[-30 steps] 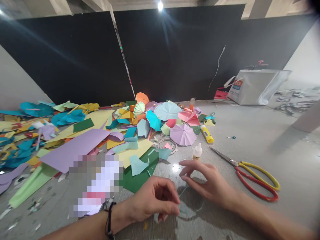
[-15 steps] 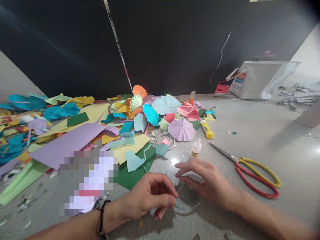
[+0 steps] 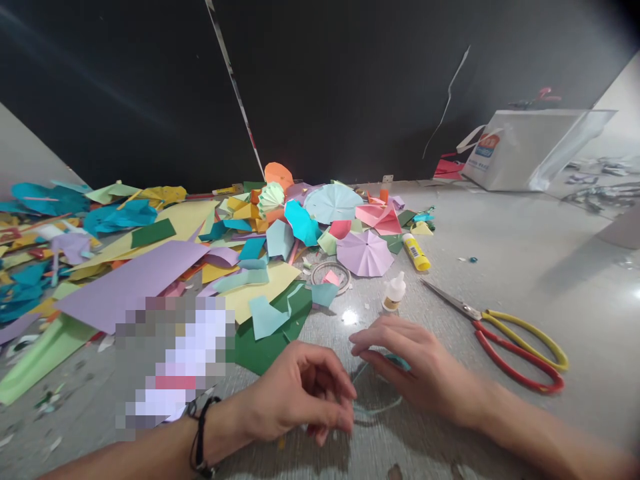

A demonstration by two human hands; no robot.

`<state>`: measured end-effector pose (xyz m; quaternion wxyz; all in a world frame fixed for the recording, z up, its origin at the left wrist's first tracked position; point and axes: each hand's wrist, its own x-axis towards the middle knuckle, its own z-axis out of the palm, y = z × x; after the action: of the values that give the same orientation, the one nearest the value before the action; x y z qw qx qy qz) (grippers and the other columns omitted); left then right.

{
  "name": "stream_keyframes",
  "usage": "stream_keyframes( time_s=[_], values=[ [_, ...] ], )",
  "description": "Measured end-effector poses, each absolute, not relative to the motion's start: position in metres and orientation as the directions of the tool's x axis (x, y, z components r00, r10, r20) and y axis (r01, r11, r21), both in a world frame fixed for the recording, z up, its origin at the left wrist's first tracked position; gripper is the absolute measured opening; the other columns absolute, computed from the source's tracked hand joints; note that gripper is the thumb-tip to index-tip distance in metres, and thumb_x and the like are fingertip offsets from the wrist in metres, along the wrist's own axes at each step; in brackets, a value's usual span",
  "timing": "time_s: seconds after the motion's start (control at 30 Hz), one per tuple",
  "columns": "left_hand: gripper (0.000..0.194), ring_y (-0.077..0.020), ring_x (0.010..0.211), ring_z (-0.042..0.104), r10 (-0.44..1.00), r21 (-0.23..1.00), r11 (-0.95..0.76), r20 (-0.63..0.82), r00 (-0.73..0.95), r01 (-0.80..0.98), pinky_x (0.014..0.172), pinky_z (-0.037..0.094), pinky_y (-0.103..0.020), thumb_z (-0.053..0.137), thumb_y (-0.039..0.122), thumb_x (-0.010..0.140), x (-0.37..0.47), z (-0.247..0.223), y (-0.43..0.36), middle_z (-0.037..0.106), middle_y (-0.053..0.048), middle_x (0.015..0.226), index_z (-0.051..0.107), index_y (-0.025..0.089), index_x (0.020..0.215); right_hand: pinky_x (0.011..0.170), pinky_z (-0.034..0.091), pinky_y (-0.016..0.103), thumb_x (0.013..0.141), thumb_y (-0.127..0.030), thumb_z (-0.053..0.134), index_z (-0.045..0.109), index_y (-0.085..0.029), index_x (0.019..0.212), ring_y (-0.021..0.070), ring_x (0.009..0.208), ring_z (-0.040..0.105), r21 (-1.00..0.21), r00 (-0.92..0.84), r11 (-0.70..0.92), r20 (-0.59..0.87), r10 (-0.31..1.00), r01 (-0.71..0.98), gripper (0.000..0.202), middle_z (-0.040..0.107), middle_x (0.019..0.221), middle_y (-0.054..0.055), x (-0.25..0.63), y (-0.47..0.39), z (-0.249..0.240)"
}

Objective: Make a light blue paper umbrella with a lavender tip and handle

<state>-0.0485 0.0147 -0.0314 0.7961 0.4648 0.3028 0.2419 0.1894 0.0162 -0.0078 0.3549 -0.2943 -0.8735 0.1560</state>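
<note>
My left hand (image 3: pixel 310 393), fingers curled and thumb pressed in, grips a thin pale teal paper strip (image 3: pixel 377 408) low over the floor. The strip bends in a loose loop towards my right hand (image 3: pixel 400 357). Those fingers are bent over the strip, and a bit of teal shows between thumb and forefinger; the fingertip contact is partly hidden. Just beyond this hand stands a small white dropper bottle (image 3: pixel 394 293). Scissors (image 3: pixel 480 317) with one yellow and one red handle lie to its right. A dark green sheet (image 3: pixel 273 327) is beyond my left hand.
A yellow glue stick (image 3: pixel 416 253), a roll of tape (image 3: pixel 314 275) and a pleated lilac paper disc (image 3: pixel 365 253) lie ahead. Coloured paper, including a large purple sheet (image 3: pixel 135 283), covers the left. A white bag (image 3: pixel 525 150) stands at the back right, near a black wall (image 3: pixel 340 87).
My right hand's fingers have drawn closer together, and a teal bit of the strip now shows between them. My left hand keeps its grip in nearly the same place.
</note>
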Motion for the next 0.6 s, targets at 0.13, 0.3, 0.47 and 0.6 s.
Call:
stream_keyframes(
  time_s=[0.13, 0.3, 0.47, 0.6],
  values=[
    [0.035, -0.0093, 0.041, 0.063, 0.667, 0.880, 0.463, -0.268, 0.695, -0.105, 0.038, 0.048, -0.016, 0.099, 0.025, 0.062, -0.050, -0.031, 0.013, 0.078, -0.007, 0.070, 0.072, 0.011, 0.078, 0.071, 0.054, 0.030, 0.105, -0.017, 0.055, 0.062, -0.020, 0.118, 0.0181, 0.081, 0.065, -0.488, -0.583, 0.769, 0.508, 0.634, 0.413, 0.015, 0.071, 0.092, 0.005, 0.190, 0.016, -0.005],
    [0.030, -0.0088, 0.042, 0.063, 0.657, 0.887, 0.445, -0.228, 0.719, -0.126, 0.040, 0.049, -0.016, 0.095, 0.025, 0.069, -0.052, -0.024, 0.014, 0.078, -0.007, 0.074, 0.072, 0.012, 0.083, 0.070, 0.052, 0.030, 0.102, -0.012, 0.055, 0.062, -0.018, 0.116, 0.0178, 0.080, 0.063, -0.509, -0.589, 0.773, 0.511, 0.626, 0.379, 0.016, 0.069, 0.091, 0.005, 0.189, 0.015, -0.001],
    [0.034, -0.0099, 0.044, 0.066, 0.639, 0.890, 0.434, -0.196, 0.744, -0.139, 0.041, 0.049, -0.015, 0.093, 0.024, 0.072, -0.050, -0.021, 0.017, 0.079, -0.007, 0.079, 0.071, 0.013, 0.096, 0.075, 0.052, 0.033, 0.098, -0.009, 0.055, 0.061, -0.018, 0.115, 0.0188, 0.086, 0.063, -0.543, -0.626, 0.768, 0.480, 0.615, 0.339, 0.020, 0.068, 0.096, 0.007, 0.189, 0.012, 0.004],
    [0.036, -0.0098, 0.045, 0.066, 0.638, 0.890, 0.432, -0.187, 0.747, -0.146, 0.041, 0.048, -0.015, 0.093, 0.024, 0.072, -0.049, -0.021, 0.017, 0.079, -0.007, 0.080, 0.070, 0.013, 0.098, 0.076, 0.052, 0.033, 0.096, -0.008, 0.055, 0.061, -0.019, 0.112, 0.0187, 0.087, 0.062, -0.548, -0.648, 0.778, 0.478, 0.593, 0.308, 0.020, 0.069, 0.098, 0.006, 0.189, 0.011, 0.005]
  ],
)
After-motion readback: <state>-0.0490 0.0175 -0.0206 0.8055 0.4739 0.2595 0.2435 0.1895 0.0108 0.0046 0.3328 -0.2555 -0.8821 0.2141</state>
